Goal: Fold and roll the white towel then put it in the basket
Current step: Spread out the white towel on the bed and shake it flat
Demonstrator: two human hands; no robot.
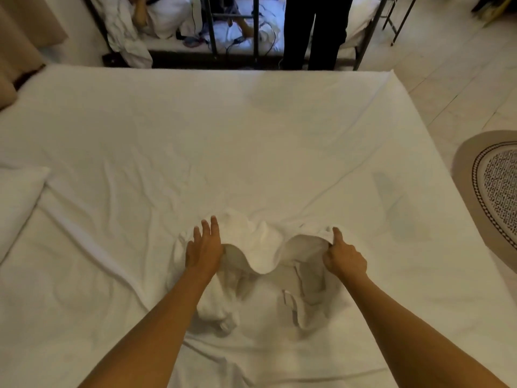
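The white towel (261, 247) lies crumpled on the bed near the front edge, its upper part lifted and sagging between my hands. My left hand (204, 247) is at the towel's left edge with fingers spread; whether it grips the cloth is hard to tell. My right hand (344, 257) pinches the towel's right edge between thumb and fingers. The lower part of the towel bunches on the sheet between my forearms. No basket is in view.
A white sheet (195, 130) covers the wide bed. A pillow (16, 197) lies at the left edge. A person in dark trousers (313, 32) stands beyond the far side by a metal bunk frame (211, 26). A round patterned rug (495, 186) lies on the floor at right.
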